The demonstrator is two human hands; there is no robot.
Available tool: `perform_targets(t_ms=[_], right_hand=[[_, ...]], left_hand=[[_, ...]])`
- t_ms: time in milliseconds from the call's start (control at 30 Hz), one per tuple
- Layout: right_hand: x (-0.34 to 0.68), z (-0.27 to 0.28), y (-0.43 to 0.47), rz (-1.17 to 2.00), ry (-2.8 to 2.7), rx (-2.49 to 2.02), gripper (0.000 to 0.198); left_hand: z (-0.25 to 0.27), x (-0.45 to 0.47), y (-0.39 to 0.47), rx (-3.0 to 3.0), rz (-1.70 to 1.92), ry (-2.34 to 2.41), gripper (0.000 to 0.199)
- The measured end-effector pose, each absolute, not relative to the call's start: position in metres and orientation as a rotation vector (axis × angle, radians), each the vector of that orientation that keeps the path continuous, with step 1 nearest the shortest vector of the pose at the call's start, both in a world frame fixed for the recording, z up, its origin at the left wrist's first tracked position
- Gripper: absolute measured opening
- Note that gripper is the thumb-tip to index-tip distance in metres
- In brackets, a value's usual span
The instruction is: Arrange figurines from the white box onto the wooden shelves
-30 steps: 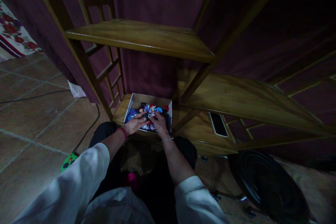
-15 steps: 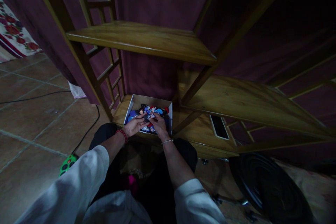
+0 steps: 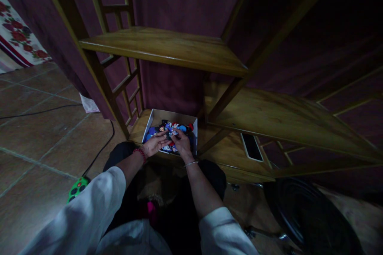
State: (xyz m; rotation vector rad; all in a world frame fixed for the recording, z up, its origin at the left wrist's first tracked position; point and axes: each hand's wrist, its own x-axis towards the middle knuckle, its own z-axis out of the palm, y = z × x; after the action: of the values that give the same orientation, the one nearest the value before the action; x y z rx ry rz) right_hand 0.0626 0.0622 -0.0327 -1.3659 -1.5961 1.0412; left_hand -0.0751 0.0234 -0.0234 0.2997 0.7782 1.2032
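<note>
A white-walled cardboard box (image 3: 194, 131) sits on the low wooden shelf, filled with a heap of small colourful figure-like pieces (image 3: 180, 127) in blue, red, black and white. Over the heap, my left hand (image 3: 154, 144), palm turned up, has its fingertips under a small dark piece with pale markings (image 3: 169, 136). My right hand (image 3: 182, 144) meets it from the other side, its thumb and fingers closed on the same piece. The exact kind of piece is too small and dim to make out.
A wooden shelf board (image 3: 164, 48) juts out above the box. To the right, a phone-like dark slab with a white edge (image 3: 251, 146) lies on the lower shelf. A round black stool seat (image 3: 311, 215) stands at lower right, and a green controller-like object (image 3: 77, 188) lies on the floor.
The view has shifted slightly. My hands stay over the box with the small dark piece between them, with only slight finger movement.
</note>
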Motion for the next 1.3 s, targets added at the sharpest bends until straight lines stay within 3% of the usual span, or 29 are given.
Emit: perform_targets(t_ms=[367, 933, 1300], right_hand=[[0.065, -0.0309, 0.0623, 1.064, -1.615, -1.344, 0.035], [0.0669, -0.0334, 0.0632, 1.058, -1.633, -1.404, 0.031], [0.0668, -0.031, 0.0621, 1.031, -1.651, -1.341, 0.03]], left_hand=[[-0.0201, -0.0733, 0.0241, 0.268, 1.205, 0.826, 0.02], [-0.0276, -0.0768, 0.0249, 0.289, 1.181, 0.786, 0.036], [-0.0284, -0.0766, 0.0253, 0.284, 1.184, 0.793, 0.031]])
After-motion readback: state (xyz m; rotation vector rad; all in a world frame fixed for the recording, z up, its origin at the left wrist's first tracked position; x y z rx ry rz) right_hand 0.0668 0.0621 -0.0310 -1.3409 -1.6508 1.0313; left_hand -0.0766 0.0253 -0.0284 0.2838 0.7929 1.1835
